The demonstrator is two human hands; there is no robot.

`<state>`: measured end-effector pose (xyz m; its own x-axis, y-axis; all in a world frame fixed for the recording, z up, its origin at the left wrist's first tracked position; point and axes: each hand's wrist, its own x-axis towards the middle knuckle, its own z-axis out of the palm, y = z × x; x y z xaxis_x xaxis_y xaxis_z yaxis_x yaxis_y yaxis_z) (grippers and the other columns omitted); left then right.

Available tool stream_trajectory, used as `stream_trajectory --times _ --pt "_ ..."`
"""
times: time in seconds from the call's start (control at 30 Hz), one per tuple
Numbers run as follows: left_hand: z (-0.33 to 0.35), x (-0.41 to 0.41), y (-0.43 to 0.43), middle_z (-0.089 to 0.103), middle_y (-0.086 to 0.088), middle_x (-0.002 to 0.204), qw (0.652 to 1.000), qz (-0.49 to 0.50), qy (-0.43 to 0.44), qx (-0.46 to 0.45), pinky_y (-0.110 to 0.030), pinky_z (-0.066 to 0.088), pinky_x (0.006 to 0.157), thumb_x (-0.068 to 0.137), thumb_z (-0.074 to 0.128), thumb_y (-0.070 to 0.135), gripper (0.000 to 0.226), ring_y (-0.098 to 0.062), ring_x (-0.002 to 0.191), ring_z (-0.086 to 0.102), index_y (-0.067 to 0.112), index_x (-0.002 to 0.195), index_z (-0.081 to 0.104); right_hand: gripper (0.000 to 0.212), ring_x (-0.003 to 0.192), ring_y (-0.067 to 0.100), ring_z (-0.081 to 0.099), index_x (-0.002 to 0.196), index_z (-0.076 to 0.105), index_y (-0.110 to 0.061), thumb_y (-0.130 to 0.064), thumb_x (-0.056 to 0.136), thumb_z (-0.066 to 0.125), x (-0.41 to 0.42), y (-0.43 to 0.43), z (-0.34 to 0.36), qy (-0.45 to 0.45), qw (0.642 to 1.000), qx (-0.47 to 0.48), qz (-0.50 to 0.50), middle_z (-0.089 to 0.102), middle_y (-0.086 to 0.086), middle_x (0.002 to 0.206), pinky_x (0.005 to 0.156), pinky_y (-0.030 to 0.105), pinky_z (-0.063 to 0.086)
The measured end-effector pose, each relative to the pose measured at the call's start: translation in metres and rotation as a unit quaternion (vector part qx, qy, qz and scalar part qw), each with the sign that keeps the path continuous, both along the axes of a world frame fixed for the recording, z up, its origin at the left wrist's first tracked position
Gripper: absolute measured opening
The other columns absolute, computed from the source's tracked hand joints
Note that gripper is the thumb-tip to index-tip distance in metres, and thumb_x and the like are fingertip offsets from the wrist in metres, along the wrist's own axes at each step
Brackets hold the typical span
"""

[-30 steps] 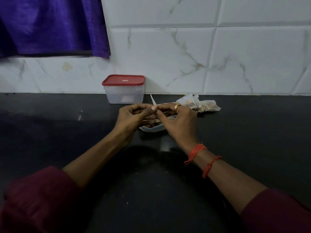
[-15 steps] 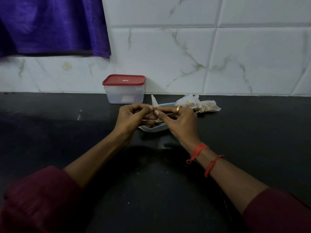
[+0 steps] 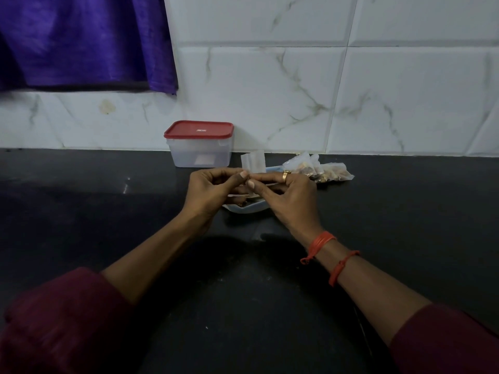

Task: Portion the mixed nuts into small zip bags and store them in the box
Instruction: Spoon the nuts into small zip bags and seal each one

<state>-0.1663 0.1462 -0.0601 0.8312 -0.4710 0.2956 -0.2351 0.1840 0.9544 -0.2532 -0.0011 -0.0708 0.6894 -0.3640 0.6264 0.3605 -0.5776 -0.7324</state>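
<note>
Your zip bag [image 3: 252, 161] has turned to face you, pinched between left hand [image 3: 213, 188] and right hand [image 3: 290, 197]. Some filled bags [image 3: 321, 168] lie nearby; the box [image 3: 199, 147] is lidded, so storing likely remains.

- Reads as a home kitchen.
- A dark, polished stone counter [image 3: 81, 211] runs the full width and meets the wall at the far edge.
- Behind it, white marble-veined wall tiles [image 3: 270, 90] form a backsplash, with a small brownish stain [image 3: 107, 106] at far left.
- At far left, a purple curtain [image 3: 81, 41] hangs above the tiles.
- Against the wall stands a clear plastic food box [image 3: 199, 155] with a red lid [image 3: 198, 129]. Filled bags of nuts [image 3: 318, 168] lie to its right.
</note>
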Motion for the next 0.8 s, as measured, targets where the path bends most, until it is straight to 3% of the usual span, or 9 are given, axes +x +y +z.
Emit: stream_trajectory --times 0.2,0.43,0.8 --pt "0.007 -0.002 0.004 0.075 -0.015 0.091 0.999 -0.033 0.025 0.015 -0.035 0.062 0.065 0.081 0.074 0.021 0.027 -0.028 0.083 0.073 0.002 0.099 0.071 0.026 0.077 0.004 0.074 0.098 0.075 -0.007 -0.011 0.076 0.087 -0.003 0.006 0.003 -0.013 0.999 0.045 0.027 0.077 0.001 0.086 0.069 0.018 0.059" --pt "0.009 -0.001 0.005 0.075 -0.013 0.087 0.999 -0.032 0.019 0.02 -0.029 0.06 0.062 0.075 0.076 0.024 0.032 -0.022 0.075 0.071 0.001 0.097 0.072 0.019 0.083 0.006 0.074 0.101 0.069 -0.006 -0.005 0.085 0.079 -0.001 0.006 0.004 -0.019 0.998 0.04 0.045 0.075 0.003 0.091 0.07 0.019 0.059" --pt "0.008 -0.004 0.002 0.073 -0.015 0.079 0.996 0.03 -0.06 0.057 -0.027 0.058 0.056 0.082 0.075 0.01 0.019 -0.022 0.06 0.069 -0.003 0.094 0.071 0.014 0.065 0.01 0.062 0.08 0.06 -0.016 -0.007 0.078 0.071 0.003 -0.004 0.004 -0.05 0.99 -0.074 -0.105 0.061 -0.008 0.069 0.058 0.022 0.053"
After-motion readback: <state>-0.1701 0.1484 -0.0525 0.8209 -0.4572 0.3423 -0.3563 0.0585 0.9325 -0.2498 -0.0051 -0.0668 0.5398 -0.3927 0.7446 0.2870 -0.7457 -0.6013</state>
